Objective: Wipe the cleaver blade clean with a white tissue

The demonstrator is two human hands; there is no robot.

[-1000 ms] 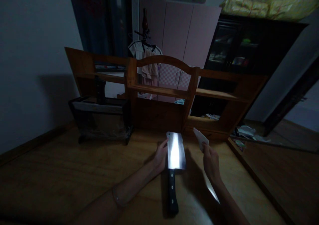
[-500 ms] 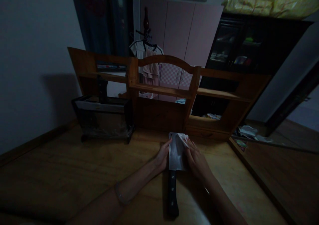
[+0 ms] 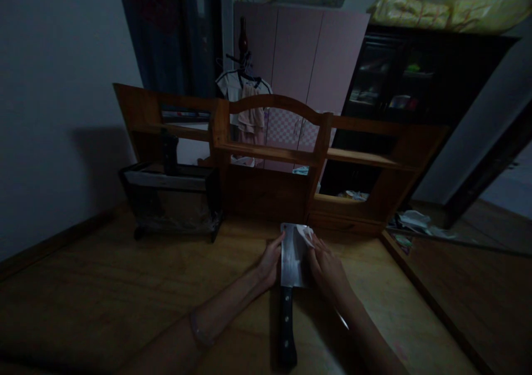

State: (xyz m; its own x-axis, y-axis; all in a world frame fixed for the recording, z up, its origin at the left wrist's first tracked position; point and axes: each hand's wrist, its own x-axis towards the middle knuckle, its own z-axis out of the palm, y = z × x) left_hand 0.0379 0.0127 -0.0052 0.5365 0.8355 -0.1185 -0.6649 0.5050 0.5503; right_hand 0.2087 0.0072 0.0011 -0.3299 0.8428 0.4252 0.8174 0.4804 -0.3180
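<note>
A steel cleaver [image 3: 290,256] with a black handle lies flat on the wooden table [image 3: 124,292], blade pointing away from me. My left hand [image 3: 270,261] rests against the blade's left edge, fingers curled on it. My right hand [image 3: 326,264] presses a white paper tissue [image 3: 305,234] onto the far right part of the blade, fingers closed over the tissue.
A wooden shelf unit [image 3: 274,153] stands at the table's far edge. A dark rack [image 3: 170,198] sits at the back left against the wall. Papers [image 3: 415,220] lie beyond the table's right edge. The room is dim.
My right hand brought the tissue down from the air onto the blade. The bright glare on the blade has gone. My left hand has stayed at the blade's edge.
</note>
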